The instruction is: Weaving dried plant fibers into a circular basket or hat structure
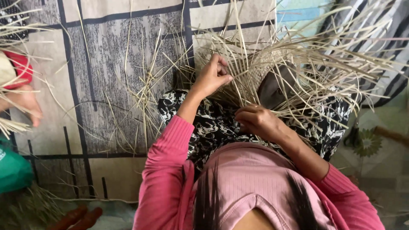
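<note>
Right now both hands work on a half-made weave (249,74) of pale, flat straw strips that rests on the person's lap, over a black-and-white patterned skirt (213,123). The weave is tight and cross-hatched at its middle, a light tan colour, and from every edge of it long loose strips fan out, up and to the right, thin, dry and unevenly bent. A dark brown rounded form (275,89) shows through the strips just right of the woven middle; what it is cannot be told. The left hand (213,76) sits at the left edge of the weave, fingers curled shut and pinching a strip between thumb and forefinger. The right hand (257,121) lies just below the weave, nearer the body, fingers bent closed around a few strips. Both arms wear pink ribbed sleeves (166,170). Left of the weave, more loose straw (140,98) lies scattered over a floor mat (98,64) printed with grey and beige blocks and dark lines. Far to the left of the weave, at the picture's edge, another person's hand (25,102) holds straw beside something red (21,68), and a green thing (12,170) lies below that.
</note>
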